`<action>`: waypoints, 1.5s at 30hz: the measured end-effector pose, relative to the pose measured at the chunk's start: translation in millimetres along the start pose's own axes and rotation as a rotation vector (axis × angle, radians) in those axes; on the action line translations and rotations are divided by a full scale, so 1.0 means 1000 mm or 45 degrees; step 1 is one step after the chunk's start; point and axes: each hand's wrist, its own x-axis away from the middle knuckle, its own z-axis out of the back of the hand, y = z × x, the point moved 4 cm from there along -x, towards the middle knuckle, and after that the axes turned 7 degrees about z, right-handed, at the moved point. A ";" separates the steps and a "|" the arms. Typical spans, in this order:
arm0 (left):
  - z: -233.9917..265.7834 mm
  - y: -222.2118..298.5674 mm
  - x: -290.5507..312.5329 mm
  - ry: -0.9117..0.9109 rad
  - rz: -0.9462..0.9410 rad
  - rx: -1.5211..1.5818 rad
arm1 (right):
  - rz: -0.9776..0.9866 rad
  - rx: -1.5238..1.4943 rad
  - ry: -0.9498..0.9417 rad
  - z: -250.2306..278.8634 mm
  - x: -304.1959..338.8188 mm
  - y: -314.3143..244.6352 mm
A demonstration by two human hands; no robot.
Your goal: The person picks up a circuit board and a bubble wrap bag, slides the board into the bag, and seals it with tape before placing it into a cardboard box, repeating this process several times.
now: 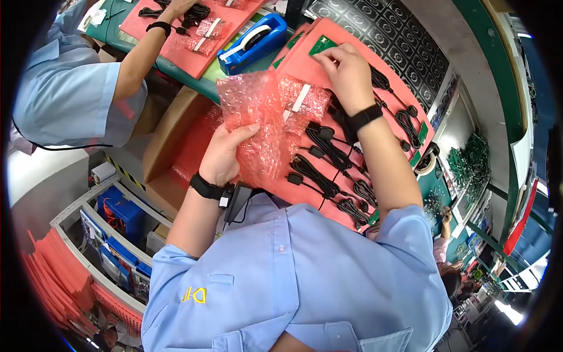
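Observation:
My left hand point(224, 154) is closed on a pink bubble-wrap bag point(255, 111), thumb on top, and holds it up over the near left of the work surface. Farther off to the right, my right hand point(347, 73) pinches at the edge of a small green circuit board point(322, 44) on a pink foam sheet point(311, 67). Wrapped pink bubble-wrap packs point(308, 97) with white strips lie just behind the bag. Several black cables point(333, 149), coiled and tied, lie in rows below my right forearm, with more green boards point(423, 134) along the sheet's right edge.
A blue tape dispenser point(255, 44) stands beyond the bag. An open cardboard box point(159, 141) with pink bubble wrap inside is at left. A co-worker's hand point(180, 7) handles cables on another pink sheet. Black patterned trays point(390, 38) lie at the back right, with a tape roll point(428, 159) nearer.

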 end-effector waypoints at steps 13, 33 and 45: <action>-0.021 0.008 -0.036 -0.024 0.008 -0.017 | -0.208 0.545 -0.211 -0.022 -0.013 0.067; -0.080 -0.024 -0.065 -0.179 0.013 -0.330 | 0.300 -0.001 -0.021 0.053 0.085 -0.020; -0.095 -0.033 -0.041 -0.176 0.024 -0.374 | -0.148 -0.575 -0.143 0.049 0.104 -0.016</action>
